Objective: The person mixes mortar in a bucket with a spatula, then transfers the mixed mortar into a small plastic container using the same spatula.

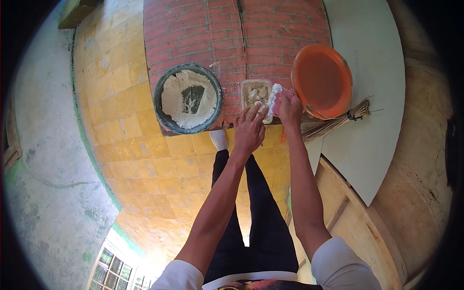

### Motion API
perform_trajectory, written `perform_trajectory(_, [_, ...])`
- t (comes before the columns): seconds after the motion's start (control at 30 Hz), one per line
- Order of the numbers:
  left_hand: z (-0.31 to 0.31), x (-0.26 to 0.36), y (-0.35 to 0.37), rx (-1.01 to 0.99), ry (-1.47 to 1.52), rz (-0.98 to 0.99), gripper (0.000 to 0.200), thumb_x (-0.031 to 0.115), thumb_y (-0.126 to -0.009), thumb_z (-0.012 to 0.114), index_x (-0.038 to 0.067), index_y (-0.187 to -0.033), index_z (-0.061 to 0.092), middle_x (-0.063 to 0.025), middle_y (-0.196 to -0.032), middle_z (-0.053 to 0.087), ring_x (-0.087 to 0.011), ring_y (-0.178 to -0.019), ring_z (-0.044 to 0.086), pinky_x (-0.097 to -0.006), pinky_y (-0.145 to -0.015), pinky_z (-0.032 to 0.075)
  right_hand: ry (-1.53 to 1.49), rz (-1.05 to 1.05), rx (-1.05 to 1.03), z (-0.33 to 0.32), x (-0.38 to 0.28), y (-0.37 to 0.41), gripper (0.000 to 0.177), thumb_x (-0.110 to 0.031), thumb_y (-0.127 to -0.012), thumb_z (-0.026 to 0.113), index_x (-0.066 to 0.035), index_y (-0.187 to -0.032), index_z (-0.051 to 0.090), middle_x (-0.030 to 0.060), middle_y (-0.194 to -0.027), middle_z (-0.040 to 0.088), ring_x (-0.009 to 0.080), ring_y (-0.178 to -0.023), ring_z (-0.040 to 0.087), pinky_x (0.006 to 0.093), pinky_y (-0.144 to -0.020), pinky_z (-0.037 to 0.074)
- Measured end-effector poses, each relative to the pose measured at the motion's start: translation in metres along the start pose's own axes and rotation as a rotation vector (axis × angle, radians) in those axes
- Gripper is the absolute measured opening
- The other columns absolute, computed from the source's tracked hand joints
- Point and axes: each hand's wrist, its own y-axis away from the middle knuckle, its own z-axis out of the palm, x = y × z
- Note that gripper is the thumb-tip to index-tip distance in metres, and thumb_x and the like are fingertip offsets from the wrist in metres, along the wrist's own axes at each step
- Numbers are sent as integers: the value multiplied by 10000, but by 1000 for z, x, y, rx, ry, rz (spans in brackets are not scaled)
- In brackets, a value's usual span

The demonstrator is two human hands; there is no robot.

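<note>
A square clear tub (245,91) with pale, lumpy, wet-looking stuff in it stands near the front edge of the brick-patterned table. My left hand (249,129) reaches its near side, fingers spread over the rim and pale contents, gripping nothing visible. In my right hand (290,112), closed fingers hold a pink piece (285,92) thickly coated with white along its left side. I cannot tell exactly what kind of thing it is. Its coated side hangs beside the tub's right wall, overlapping it in this view.
Left on the table (193,34) stands a dark basin (220,104) of whitish powder. An orange bucket (348,92) of murky liquid is at right, close to my right hand. A stick broom (333,124) lies before it. Yellow tiles (159,164) cover the floor.
</note>
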Motion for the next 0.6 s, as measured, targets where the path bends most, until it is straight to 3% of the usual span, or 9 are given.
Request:
perform_trajectory(0.17, [0,-6,-7,-42,-94,-13,627,188,-921,582,322,-1529,504,-66,-1616,430,-346,-1443,402,-612,-1108,312,112,-20,62,2,-2,4,306,-211,-926,523,48,-969,681,258,-936,699,441,-946,670,510,-850,492])
perform_trajectory(0.27, [1,-7,-8,-54,-170,-39,561,211,-931,576,284,-1487,551,-76,-1630,401,-343,-1446,393,-616,-1082,326,139,-76,61,-1,-16,9,289,-201,-936,526,44,-962,676,251,-940,687,449,-946,657,522,-845,484])
perform_trajectory(0.37, [6,-13,-7,-36,-217,-3,479,185,-939,593,213,-1417,609,-81,-1554,505,-303,-1384,467,-581,-1047,363,179,-130,10,3,-12,3,275,-200,-953,531,42,-964,660,246,-957,671,461,-955,637,544,-839,474])
perform_trajectory(0.43, [8,-16,-12,92,-95,-10,378,141,-934,628,142,-1309,671,-101,-1321,670,-283,-1223,592,-499,-986,433,232,-150,-22,4,-7,3,270,-201,-962,532,41,-970,650,245,-968,663,466,-961,627,554,-835,470])
perform_trajectory(0.47, [8,-19,-14,93,-93,-11,378,141,-934,628,142,-1309,671,-101,-1321,670,-283,-1223,592,-499,-986,433,273,-172,-32,5,-5,3,273,-211,-969,535,40,-983,643,247,-990,661,467,-973,624,558,-836,472])
perform_trajectory(0.53, [5,-22,-22,32,-79,-68,306,105,-921,653,98,-1222,704,-119,-1080,727,-316,-1022,668,-452,-882,497,320,-200,-40,3,-5,2,277,-220,-975,539,38,-996,637,249,-1013,658,467,-985,620,561,-837,474])
perform_trajectory(0.6, [4,-23,-29,56,-28,-104,299,114,-916,663,90,-1210,711,-138,-1047,718,-344,-972,672,-462,-848,513,353,-205,-67,2,-2,6,275,-220,-979,538,34,-1010,640,253,-1037,658,468,-987,627,560,-848,482])
